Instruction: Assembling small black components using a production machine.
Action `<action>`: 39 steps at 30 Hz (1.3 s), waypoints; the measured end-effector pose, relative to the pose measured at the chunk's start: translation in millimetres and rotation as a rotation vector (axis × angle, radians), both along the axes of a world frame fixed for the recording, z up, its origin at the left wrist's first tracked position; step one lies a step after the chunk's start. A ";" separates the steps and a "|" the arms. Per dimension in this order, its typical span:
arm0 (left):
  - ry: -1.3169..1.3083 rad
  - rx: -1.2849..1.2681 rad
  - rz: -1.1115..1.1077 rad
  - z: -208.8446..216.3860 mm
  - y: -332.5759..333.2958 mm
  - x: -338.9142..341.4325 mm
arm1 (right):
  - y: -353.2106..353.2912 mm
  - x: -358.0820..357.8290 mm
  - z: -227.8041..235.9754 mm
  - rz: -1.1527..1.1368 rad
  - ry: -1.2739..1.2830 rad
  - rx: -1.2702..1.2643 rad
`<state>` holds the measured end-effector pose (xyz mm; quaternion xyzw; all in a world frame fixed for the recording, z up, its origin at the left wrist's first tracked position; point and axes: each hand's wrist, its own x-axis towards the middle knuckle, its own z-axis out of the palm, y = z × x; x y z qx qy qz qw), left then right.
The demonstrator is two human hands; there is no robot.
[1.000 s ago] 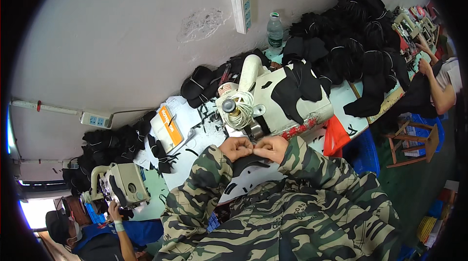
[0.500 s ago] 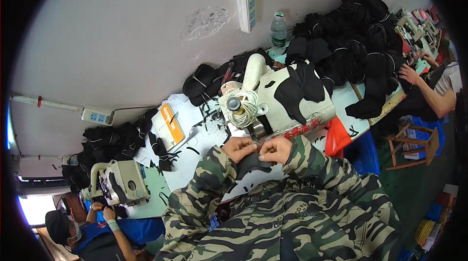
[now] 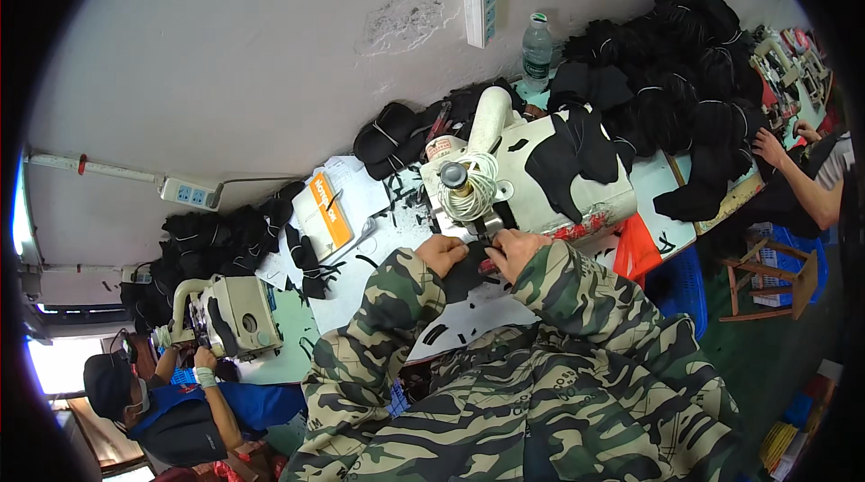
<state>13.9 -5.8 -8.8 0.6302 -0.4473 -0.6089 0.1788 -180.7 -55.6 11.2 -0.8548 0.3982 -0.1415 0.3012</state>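
A black fabric piece (image 3: 463, 277) lies at the front of a cream sewing machine (image 3: 517, 145), close to its needle area. My left hand (image 3: 441, 254) is closed on the fabric's left edge, fingers bent. At the other side my right hand (image 3: 517, 253) has its fingers pinched together at the fabric, just below the machine head. A small dark red thing (image 3: 488, 266) shows beside the right fingertips; its kind is unclear. Some fingertips are hidden. Loose cut black pieces (image 3: 565, 162) are draped over the machine's body.
Tied black bundles (image 3: 667, 90) pile up at the back right, by a plastic bottle (image 3: 536, 52). An orange-and-white notebook (image 3: 324, 212) rests on the left of the table. Co-workers sit at far left and right. A wooden stool (image 3: 775, 275) stands at right.
My hands have moved apart, and the fabric lies flatter, nearer the machine head. The whole view has shifted slightly. At far left, the co-worker's hands have moved.
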 end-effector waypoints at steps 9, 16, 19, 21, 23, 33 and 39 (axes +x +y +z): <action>-0.236 -0.002 -0.051 -7.3 -15.8 4.4 | -12.3 -3.3 9.3 0.007 -0.014 -0.041; -0.179 -0.110 -0.020 29.8 -37.7 -6.7 | -30.4 -10.5 17.7 0.112 -0.002 -0.133; -0.205 -0.109 -0.051 23.9 -43.9 -5.9 | -44.0 -16.7 9.4 0.146 -0.004 -0.071; -0.223 -0.105 -0.093 14.7 -53.0 -10.1 | -58.2 -28.1 1.1 0.124 -0.017 0.008; -0.287 -0.096 -0.084 30.2 -41.6 -2.9 | -70.1 -25.9 23.8 0.210 0.100 0.098; 0.413 0.026 -0.288 12.4 -8.2 -3.6 | -51.7 -56.9 18.0 0.115 -0.178 -0.073; 0.129 -0.153 -0.315 -6.5 -1.4 -2.8 | 1.4 -14.3 3.1 0.000 -0.366 0.639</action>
